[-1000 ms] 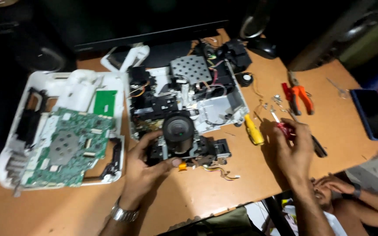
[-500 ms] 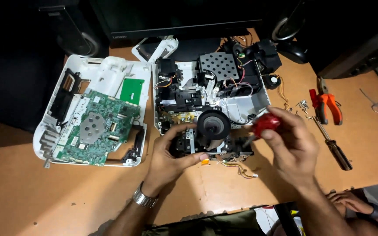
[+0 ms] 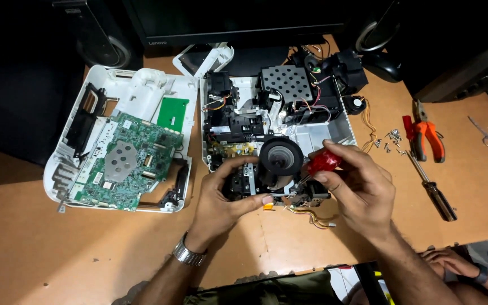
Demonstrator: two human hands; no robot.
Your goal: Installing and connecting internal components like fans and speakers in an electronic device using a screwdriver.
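My left hand [image 3: 224, 195] grips the black lens assembly [image 3: 275, 169] at the front of an opened white projector chassis [image 3: 343, 125], thumb along its lower edge. In my right hand [image 3: 362, 189] is a red-handled screwdriver [image 3: 323, 162]; its tip points down into the assembly just right of the round lens. Coloured wires [image 3: 312, 217] trail out below the assembly onto the wooden table [image 3: 57, 248].
The projector's white top cover [image 3: 142, 90] with a green circuit board [image 3: 125, 164] lies to the left. Orange-handled pliers [image 3: 427, 135], loose screws [image 3: 391, 140], a black-handled screwdriver [image 3: 433, 189] and small scissors [image 3: 484, 133] lie at right. Another person's hand [image 3: 453, 262] rests at bottom right.
My right hand picked up the red-handled screwdriver from the right side of the table and brought it to the lens assembly. The left hand kept hold of the assembly.
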